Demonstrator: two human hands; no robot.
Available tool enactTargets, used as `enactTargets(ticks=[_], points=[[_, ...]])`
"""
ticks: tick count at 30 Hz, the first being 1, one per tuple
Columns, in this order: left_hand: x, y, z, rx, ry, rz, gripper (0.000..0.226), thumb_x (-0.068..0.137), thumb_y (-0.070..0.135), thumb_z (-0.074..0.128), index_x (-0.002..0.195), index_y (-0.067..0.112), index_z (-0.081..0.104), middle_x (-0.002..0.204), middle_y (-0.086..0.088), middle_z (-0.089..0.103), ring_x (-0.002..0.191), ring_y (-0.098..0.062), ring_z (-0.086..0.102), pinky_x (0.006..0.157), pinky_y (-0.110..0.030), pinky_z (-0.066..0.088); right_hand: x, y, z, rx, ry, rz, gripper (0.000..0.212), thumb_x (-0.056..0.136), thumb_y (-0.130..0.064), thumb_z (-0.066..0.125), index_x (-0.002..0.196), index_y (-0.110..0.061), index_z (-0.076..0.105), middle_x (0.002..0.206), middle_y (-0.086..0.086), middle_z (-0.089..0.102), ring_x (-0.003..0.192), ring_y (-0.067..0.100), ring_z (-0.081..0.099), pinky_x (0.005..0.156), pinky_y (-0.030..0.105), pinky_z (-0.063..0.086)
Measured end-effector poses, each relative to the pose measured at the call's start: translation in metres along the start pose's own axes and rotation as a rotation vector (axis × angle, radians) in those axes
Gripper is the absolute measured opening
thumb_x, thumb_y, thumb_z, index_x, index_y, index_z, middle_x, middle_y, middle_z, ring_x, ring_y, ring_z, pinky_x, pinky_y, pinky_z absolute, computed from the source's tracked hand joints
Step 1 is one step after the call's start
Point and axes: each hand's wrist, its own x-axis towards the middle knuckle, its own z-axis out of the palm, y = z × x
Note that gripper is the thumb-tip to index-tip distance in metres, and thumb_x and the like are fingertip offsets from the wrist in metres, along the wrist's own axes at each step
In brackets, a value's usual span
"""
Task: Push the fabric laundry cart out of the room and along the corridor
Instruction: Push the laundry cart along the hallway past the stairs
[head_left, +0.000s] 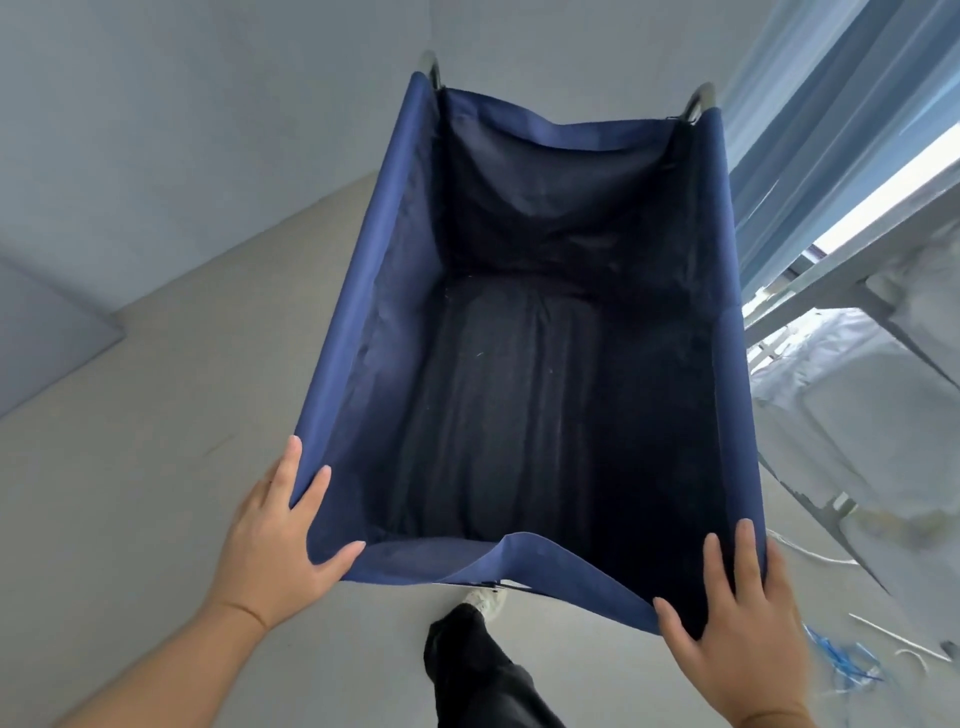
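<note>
while we look down from the head view, our left hand (283, 525) lies spread on the near left corner of the blue fabric laundry cart (358, 322), fingers flat on the rim and gripping nothing. our right hand (740, 618) is spread the same way on the near right corner. the cart stands on the pale floor (156, 395) directly ahead of us, just beside a metal rack (831, 291) holding white bundles, with our dark trouser leg (478, 670) below its near edge.
</note>
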Motion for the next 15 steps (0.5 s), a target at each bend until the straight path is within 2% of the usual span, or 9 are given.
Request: enactTargets(ticks=[6,9,12,15], points=[[-0.055,0.03,0.01,-0.003,0.018,-0.068,0.102,0.084,0.085,0.024,0.134,0.004,0.062,0.167,-0.013,0.019,0.13,-0.039,0.052,0.096,-0.054,0.051,-0.022,0.031,0.0,-0.029,0.002,-0.061,0.103,0.091,-0.074,0.014,0.126,0.01,0.062,0.143,0.036,0.048,0.128,0.062,0.043,0.096,0.067,0.045],[-0.083,0.048,0.016,0.008,0.03,-0.114,0.092,0.081,0.078,0.042,0.134,0.005,0.063,0.167,-0.012,0.019,0.126,-0.041,0.054,0.093,-0.055,0.053,-0.029,0.05,0.003,-0.044,-0.013,-0.105,0.101,0.091,-0.073,0.016,0.129,0.008,0.06,0.144,0.034,0.047,0.132,0.059,0.039,0.097,0.066,0.045],[-0.106,0.066,0.019,0.009,0.012,-0.16,0.091,0.073,0.073,0.05,0.135,0.006,0.062,0.167,-0.012,0.018,0.125,-0.041,0.054,0.092,-0.055,0.053,-0.035,0.068,0.007,-0.074,0.003,-0.125,0.087,0.087,-0.064,0.033,0.132,0.007,0.059,0.146,0.032,0.045,0.135,0.055,0.036,0.098,0.066,0.046],[-0.128,0.087,0.023,0.0,0.006,-0.198,0.093,0.073,0.073,0.05,0.137,0.007,0.061,0.168,-0.013,0.015,0.131,-0.041,0.051,0.097,-0.055,0.051,-0.038,0.087,0.009,-0.099,0.006,-0.155,0.088,0.08,-0.061,0.041,0.134,0.005,0.057,0.149,0.03,0.043,0.136,0.055,0.036,0.097,0.066,0.045]])
